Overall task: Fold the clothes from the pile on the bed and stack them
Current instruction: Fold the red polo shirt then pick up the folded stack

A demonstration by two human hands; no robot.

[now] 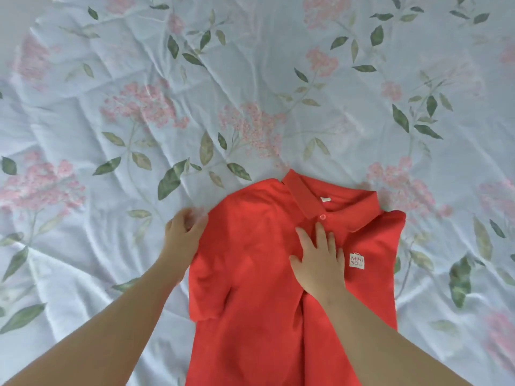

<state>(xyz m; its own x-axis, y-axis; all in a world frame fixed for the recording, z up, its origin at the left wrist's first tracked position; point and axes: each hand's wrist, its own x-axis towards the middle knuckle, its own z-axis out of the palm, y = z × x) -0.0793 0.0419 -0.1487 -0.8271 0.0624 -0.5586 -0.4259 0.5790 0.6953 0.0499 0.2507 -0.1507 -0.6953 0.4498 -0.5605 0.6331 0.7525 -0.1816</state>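
Head view. A red shirt [267, 274] lies face up on the bed [111, 107], near me at lower centre, with its collar [302, 197] pointing away. The shirt's left side is turned in over the front, and the sleeve [207, 291] lies on top of it. I see the right hand [317, 263] flat on the chest, grip open and fingers spread, fingertips just below the button [322, 217] and beside the white logo patch [357, 261]. The left hand [185, 232] sits at the shirt's left shoulder edge, fingers curled and thumb on the cloth. Blur there stops me telling whether its grip has hold of the fabric. The bed's sheet is pale and creased, printed with pink flowers and green leaves.
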